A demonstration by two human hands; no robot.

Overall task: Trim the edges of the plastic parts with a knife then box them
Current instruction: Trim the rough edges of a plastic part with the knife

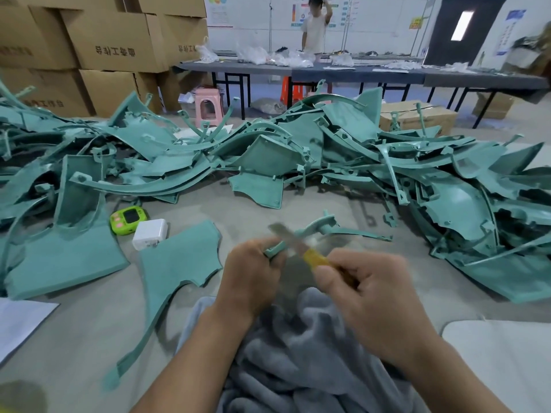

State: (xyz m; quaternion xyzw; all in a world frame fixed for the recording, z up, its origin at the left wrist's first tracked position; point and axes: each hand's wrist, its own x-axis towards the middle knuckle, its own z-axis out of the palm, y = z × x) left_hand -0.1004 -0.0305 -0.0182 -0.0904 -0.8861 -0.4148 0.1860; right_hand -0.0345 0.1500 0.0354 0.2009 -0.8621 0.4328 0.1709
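My left hand [253,271] grips the near end of a long curved teal plastic part [331,231] that runs off to the right over the floor. My right hand [366,290] holds a knife [301,245] with a yellow handle. Its blurred blade points up and left across the part, close to my left fingers. A flat teal part [179,263] lies just left of my hands, and another teal part [74,242] further left. A big pile of teal plastic parts [298,153] stretches across the floor behind.
A grey blanket [298,353] covers my lap. A green timer [128,219] and a white charger [150,234] sit on the floor at left. Cardboard boxes [104,46] are stacked at back left. A pink stool [208,107], long tables [328,71] and a standing person [314,28] are behind.
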